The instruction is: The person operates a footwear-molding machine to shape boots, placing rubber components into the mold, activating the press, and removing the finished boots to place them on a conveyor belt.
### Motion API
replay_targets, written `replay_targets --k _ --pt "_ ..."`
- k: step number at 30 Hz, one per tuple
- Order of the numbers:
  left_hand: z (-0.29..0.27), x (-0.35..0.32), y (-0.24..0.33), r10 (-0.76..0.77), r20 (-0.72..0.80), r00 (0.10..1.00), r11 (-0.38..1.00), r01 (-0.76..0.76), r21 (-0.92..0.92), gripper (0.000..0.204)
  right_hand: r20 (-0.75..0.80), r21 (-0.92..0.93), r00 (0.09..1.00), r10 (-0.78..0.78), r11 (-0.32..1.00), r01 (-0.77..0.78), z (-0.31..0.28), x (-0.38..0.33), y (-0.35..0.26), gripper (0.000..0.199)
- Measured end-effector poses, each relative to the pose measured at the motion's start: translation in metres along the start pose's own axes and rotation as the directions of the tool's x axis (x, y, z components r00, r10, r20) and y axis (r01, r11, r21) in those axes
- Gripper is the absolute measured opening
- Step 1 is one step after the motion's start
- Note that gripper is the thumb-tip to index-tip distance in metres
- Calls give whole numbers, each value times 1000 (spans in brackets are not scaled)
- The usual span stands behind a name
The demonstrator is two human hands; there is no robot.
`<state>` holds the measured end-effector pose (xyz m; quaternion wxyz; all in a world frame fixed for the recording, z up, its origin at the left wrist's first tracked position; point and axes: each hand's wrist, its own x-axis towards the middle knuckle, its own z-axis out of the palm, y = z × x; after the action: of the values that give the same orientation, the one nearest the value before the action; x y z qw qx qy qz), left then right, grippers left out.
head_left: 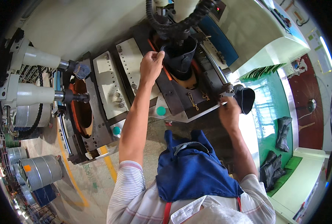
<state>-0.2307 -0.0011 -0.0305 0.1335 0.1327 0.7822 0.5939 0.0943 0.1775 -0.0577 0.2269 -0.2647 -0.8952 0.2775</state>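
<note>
A black boot point(179, 59) stands upright in the opening of the machine's mould, its top rim facing up. My left hand point(152, 68) is closed at the left side of that rim, thumb and fingers pinching its edge. My right hand point(230, 112) is smeared by motion beside the mould's right front corner. Just beyond its fingers is a second black boot shaft point(245, 99), its open end turned to the right. Whether the right fingers touch it or hold anything cannot be made out.
A thick black hose point(173, 28) arches over the boot. Steel guide rods point(214, 63) flank the mould. To the left stands another mould station point(84, 112) with metal drums point(42, 171) behind. At right, black boots point(272, 170) lie on a green-topped table point(268, 123).
</note>
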Motion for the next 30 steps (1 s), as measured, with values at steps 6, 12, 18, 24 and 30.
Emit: replay_targets --k 6,12,18,24,30 --pt "-3 -59 -2 225 -80 971 974 -224 26 32 39 -310 986 163 940 -144 -42 -37 124 74" --pt "0 -209 -2 79 211 974 997 -81 2 14 -235 -234 952 195 940 -250 -33 -64 219 86" --pt "-16 -369 -112 -286 263 921 957 285 42 15 -84 -57 908 411 908 -416 -36 -50 264 39" --pt "-42 -464 -119 -363 65 929 923 349 163 18 -155 -52 983 102 992 -112 -88 0 237 40" --pt "-51 -485 -40 -294 -93 951 920 308 243 23 -88 166 976 -198 963 211 -181 48 137 30"
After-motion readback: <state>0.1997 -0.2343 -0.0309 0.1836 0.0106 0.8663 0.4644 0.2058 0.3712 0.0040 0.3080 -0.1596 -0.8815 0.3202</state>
